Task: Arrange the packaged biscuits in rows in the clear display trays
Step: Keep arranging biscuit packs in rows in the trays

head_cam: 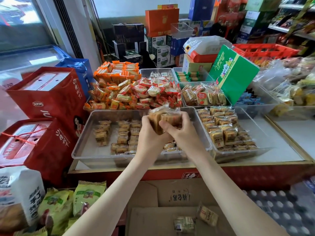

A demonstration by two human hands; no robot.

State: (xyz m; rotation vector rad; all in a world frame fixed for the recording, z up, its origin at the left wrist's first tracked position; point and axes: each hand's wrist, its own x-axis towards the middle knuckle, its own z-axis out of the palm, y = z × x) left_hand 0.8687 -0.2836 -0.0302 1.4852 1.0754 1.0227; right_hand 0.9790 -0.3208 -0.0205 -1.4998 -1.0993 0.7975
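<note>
My left hand [150,135] and my right hand [183,129] meet over the far part of the near clear tray [85,147]. Both are curled round one bundle of packaged biscuits [163,116], my right thumb lying across its front. The bundle is above the tray, near its back rim, over the rows of biscuits [122,133] on the tray floor. The left part of this floor is bare, and also a strip along the front wall. Just beside it on the right stands a second clear tray [252,123]; its biscuits fill the left and middle, and the right side is bare.

The trays sit on a pale counter [283,142] with a wooden edge. Behind them, orange and red packets [136,92] are heaped above the rims of further trays [144,74]. A green carton [235,74] leans tilted over the back right ones. Red gift boxes [46,99] stand close against the left side of the counter. Below my arms is an open cardboard box [170,193] with a few loose packets [207,216] inside.

My hands and wrists hide the middle right of the near tray, so how the rows go there I cannot see. How many packets are in the bundle is hard to make out, because the wrapping is blurred.
</note>
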